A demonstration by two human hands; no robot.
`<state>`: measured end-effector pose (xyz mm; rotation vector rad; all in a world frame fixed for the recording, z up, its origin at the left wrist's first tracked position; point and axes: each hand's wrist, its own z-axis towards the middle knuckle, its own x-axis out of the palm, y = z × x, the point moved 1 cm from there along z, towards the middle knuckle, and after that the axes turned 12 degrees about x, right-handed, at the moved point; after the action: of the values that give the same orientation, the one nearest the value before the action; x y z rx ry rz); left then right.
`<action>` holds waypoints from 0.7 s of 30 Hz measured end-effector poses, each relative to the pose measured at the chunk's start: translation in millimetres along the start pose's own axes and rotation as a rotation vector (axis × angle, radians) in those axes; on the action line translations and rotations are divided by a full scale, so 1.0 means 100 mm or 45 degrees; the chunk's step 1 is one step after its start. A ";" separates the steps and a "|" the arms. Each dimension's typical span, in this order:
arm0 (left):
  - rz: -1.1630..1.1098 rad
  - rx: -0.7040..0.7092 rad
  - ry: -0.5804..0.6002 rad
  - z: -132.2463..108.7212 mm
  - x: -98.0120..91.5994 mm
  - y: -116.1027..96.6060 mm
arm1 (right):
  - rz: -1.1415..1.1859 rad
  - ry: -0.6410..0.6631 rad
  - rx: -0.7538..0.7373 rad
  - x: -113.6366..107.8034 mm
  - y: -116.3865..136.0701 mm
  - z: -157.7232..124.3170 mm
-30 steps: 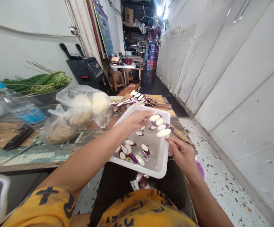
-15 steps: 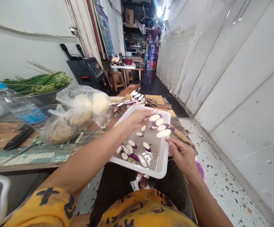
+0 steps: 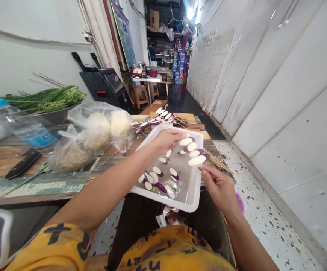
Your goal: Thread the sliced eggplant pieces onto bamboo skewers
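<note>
Left hand point(image 3: 167, 140) and right hand point(image 3: 219, 186) are both closed: by the left, the upper end of a row of skewered eggplant slices point(image 3: 196, 160) is gripped between thumb and fingers; by the right, the lower end of the thin stick point(image 3: 201, 166) is pinched. One skewer is held, tilted, above the right side of one white plastic tub point(image 3: 190, 207). At least four slices can be counted clearly on it, with another partly covered by the left fingertips.

About ten loose eggplant slices point(image 3: 170, 192) are seen in the water in the tub, mostly clustered near its front left corner. Part of the tub's left side is blocked from view by the left forearm point(image 3: 109, 184).

Beyond the tub, a heap of filled skewers point(image 3: 166, 117), too overlapped to be counted, is laid partly on a wooden board point(image 3: 191, 117). Bare sticks point(image 3: 215, 161) are bundled to the right. On the left of the desk point(image 3: 47, 190) are seen one knotted clear bag point(image 3: 67, 154), another with two pale round items point(image 3: 121, 122), one blue-capped bottle point(image 3: 36, 137), one black-handled knife point(image 3: 22, 163) and one bowl of greens point(image 3: 53, 98).
</note>
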<state>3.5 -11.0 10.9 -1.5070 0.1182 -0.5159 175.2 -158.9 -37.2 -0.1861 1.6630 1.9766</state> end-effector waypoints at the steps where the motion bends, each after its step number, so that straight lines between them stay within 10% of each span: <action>1: 0.012 -0.009 0.019 0.00 -0.01 -0.01 | -0.032 -0.010 -0.027 -0.01 0.00 0.00; 21: -0.290 -0.087 -0.069 0.07 0.01 -0.03 | -0.201 -0.253 -0.345 0.10 0.09 0.18</action>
<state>6.2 -5.2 15.0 -1.6096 -0.0801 -0.6572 166.2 -139.6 -29.6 -0.2066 1.2169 2.0213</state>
